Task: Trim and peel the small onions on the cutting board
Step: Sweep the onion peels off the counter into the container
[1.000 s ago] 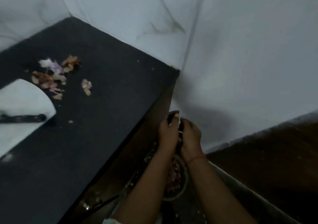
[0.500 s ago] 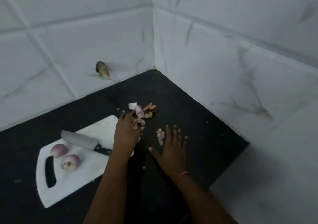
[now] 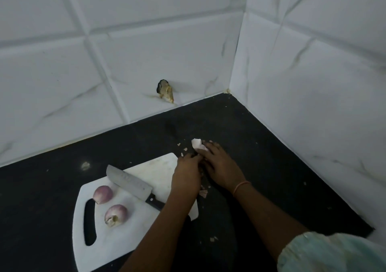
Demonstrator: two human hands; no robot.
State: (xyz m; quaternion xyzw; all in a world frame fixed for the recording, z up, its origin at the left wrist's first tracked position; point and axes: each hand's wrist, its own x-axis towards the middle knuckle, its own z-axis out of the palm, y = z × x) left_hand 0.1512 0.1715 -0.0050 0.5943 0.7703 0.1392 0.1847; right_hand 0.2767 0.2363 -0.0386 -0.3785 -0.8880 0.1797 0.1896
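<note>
two onions [image 3: 110, 203] look peeled on the board [image 3: 146, 215] at 8 o'clock, knife [image 3: 133, 185] idle, both hands [image 3: 205, 167] gathering skins [image 3: 198, 144] on the worktop [image 3: 271, 167], can't tell either grip

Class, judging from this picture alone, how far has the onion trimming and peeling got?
Done: two onions lie peeled on the board, knife set down. In hand: both hands gather skins off the counter. Left: clearing the scraps.

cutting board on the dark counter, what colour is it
White: the plastic cutting board is plain white with a dark handle slot, seen in the head view.
</note>
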